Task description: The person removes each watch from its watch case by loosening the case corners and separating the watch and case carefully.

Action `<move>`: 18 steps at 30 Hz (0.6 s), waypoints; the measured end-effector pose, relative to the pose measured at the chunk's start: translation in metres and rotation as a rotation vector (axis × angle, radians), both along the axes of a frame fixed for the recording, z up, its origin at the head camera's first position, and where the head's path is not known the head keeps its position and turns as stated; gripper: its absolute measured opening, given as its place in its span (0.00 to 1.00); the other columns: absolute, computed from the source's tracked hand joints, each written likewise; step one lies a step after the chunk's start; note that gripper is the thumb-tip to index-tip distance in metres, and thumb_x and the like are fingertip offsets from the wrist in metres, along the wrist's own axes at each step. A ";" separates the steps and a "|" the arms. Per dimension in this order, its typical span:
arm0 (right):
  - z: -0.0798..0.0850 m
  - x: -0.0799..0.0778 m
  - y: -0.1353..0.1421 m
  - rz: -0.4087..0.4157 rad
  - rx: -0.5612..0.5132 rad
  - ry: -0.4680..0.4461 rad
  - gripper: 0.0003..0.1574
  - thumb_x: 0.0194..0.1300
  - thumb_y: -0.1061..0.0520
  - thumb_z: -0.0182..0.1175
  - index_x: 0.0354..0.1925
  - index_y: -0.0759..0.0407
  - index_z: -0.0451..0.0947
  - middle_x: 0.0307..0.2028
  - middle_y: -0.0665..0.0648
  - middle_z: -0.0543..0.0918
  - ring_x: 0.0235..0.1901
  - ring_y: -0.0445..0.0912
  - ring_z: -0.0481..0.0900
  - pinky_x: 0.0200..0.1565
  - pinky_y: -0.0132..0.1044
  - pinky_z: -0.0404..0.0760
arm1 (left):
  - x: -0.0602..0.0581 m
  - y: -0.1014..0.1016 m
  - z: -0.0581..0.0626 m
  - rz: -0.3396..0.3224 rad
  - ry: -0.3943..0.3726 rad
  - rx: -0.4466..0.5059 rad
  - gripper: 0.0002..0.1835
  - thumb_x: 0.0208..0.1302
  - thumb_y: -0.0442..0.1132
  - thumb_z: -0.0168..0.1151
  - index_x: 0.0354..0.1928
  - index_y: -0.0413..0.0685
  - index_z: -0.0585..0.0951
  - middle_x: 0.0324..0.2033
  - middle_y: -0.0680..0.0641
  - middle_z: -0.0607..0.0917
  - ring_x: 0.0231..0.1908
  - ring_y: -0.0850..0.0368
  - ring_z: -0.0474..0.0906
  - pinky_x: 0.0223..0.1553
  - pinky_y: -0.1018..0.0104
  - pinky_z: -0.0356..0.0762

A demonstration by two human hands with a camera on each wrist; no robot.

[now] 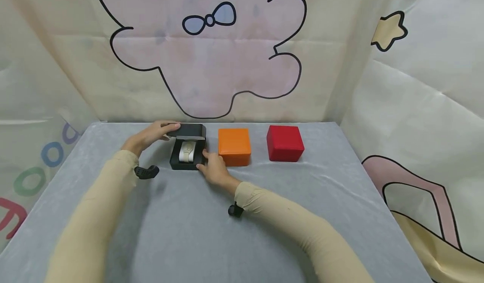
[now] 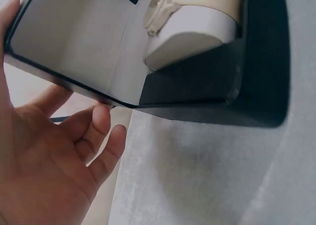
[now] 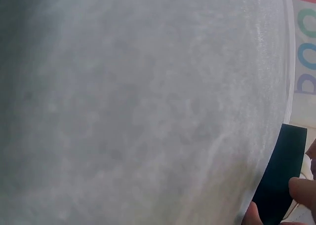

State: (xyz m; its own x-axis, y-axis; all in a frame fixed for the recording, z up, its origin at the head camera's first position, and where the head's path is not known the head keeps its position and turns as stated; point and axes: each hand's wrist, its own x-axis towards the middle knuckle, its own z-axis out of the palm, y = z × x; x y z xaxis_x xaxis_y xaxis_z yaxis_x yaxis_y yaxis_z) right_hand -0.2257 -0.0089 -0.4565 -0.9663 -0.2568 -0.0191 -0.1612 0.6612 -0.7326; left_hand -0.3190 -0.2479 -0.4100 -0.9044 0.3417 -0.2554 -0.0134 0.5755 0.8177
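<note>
A black watch box [image 1: 175, 159] stands at the back left of the table with its lid [image 1: 190, 130] raised. Inside, a watch with a pale beige strap [image 1: 187, 152] is wrapped round a white cushion [image 2: 197, 35]. My left hand [image 1: 153, 135] grips the lid at its left side, with the thumb along the edge and fingers behind it, as the left wrist view shows. At the box's lower right, my right hand [image 1: 215, 170] holds the base between thumb and finger. Only its fingertips [image 3: 302, 189] on the dark side wall show in the right wrist view.
An orange box [image 1: 234, 142] stands just right of the watch box, close to my right hand. Farther right is a red box [image 1: 285, 143]. Both are closed. Grey cloth covers the table [image 1: 189, 232], and printed curtains [image 1: 329, 64] hang behind and at the sides.
</note>
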 end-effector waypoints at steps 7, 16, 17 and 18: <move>-0.002 0.001 0.000 -0.002 0.018 0.011 0.39 0.69 0.54 0.65 0.72 0.65 0.65 0.70 0.58 0.71 0.57 0.47 0.80 0.59 0.43 0.79 | -0.008 0.011 0.003 0.137 -0.057 -0.012 0.48 0.71 0.74 0.33 0.70 0.37 0.65 0.38 0.46 0.76 0.46 0.50 0.74 0.67 0.44 0.71; -0.003 0.007 0.001 0.004 -0.042 -0.004 0.40 0.70 0.56 0.63 0.76 0.59 0.61 0.69 0.61 0.74 0.64 0.51 0.79 0.64 0.45 0.77 | -0.006 0.011 0.008 0.153 -0.099 0.008 0.53 0.69 0.77 0.23 0.79 0.39 0.52 0.49 0.36 0.78 0.53 0.43 0.75 0.67 0.43 0.70; -0.003 0.007 0.001 0.005 -0.044 -0.002 0.40 0.71 0.56 0.63 0.76 0.58 0.62 0.70 0.61 0.73 0.65 0.51 0.77 0.65 0.46 0.76 | -0.005 0.010 0.008 0.142 -0.102 0.012 0.54 0.69 0.77 0.20 0.80 0.39 0.49 0.55 0.32 0.75 0.57 0.41 0.73 0.68 0.43 0.68; -0.003 0.006 0.000 0.001 -0.041 0.005 0.40 0.71 0.56 0.63 0.76 0.58 0.62 0.70 0.61 0.73 0.66 0.50 0.76 0.66 0.46 0.76 | -0.005 0.009 0.009 0.137 -0.104 0.026 0.54 0.69 0.77 0.20 0.80 0.40 0.47 0.61 0.29 0.71 0.60 0.39 0.71 0.69 0.42 0.66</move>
